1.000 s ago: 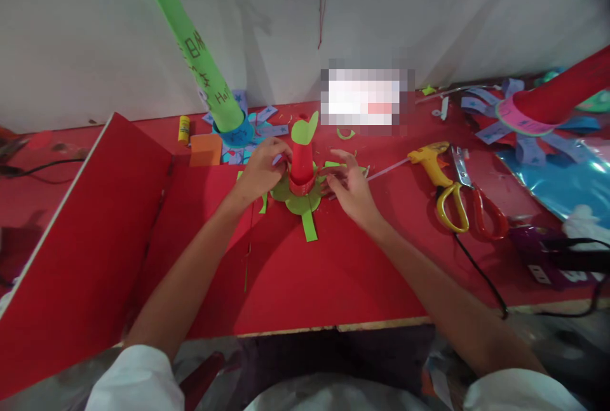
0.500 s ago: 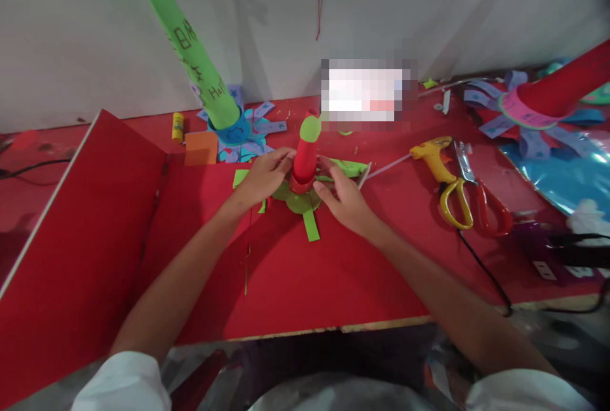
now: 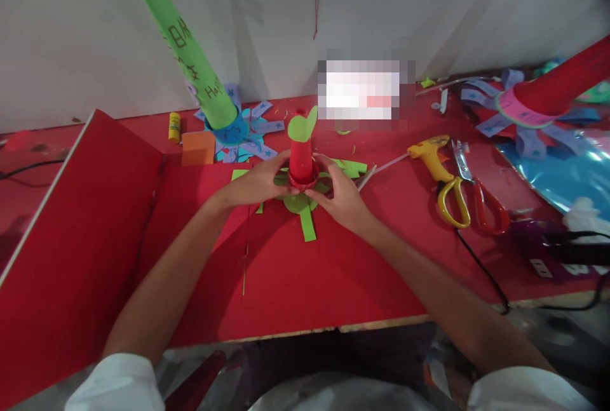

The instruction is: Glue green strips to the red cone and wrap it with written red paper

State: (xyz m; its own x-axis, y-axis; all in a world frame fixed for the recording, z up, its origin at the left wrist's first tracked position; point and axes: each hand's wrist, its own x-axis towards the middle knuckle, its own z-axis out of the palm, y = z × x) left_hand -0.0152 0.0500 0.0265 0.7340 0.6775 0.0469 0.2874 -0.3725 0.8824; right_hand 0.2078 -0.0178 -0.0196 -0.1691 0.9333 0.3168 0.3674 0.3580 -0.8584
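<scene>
A red paper tube (image 3: pixel 300 158) with a green leaf-shaped top (image 3: pixel 302 128) stands upright in a red ring (image 3: pixel 304 183) at the middle of the table. Under it lies a green paper base (image 3: pixel 299 203) with strips spreading outward. My left hand (image 3: pixel 260 181) curves round the left side of the ring, its thumb near the front. From the right, my right hand (image 3: pixel 340 194) has thumb and fingers at the ring's other side. Both hands grip the ring between them.
Behind stand a green tube (image 3: pixel 190 58) on a blue base and a yellow glue stick (image 3: pixel 175 127). Rightward lie a yellow glue gun (image 3: pixel 431 155), scissors (image 3: pixel 463 192) and a red tube (image 3: pixel 562 84) in a pink ring. A red board (image 3: pixel 81 227) leans at left.
Both hands have shifted down from the tube toward the ring and closed round it. The tube's green top has turned, with a second leaf part now showing.
</scene>
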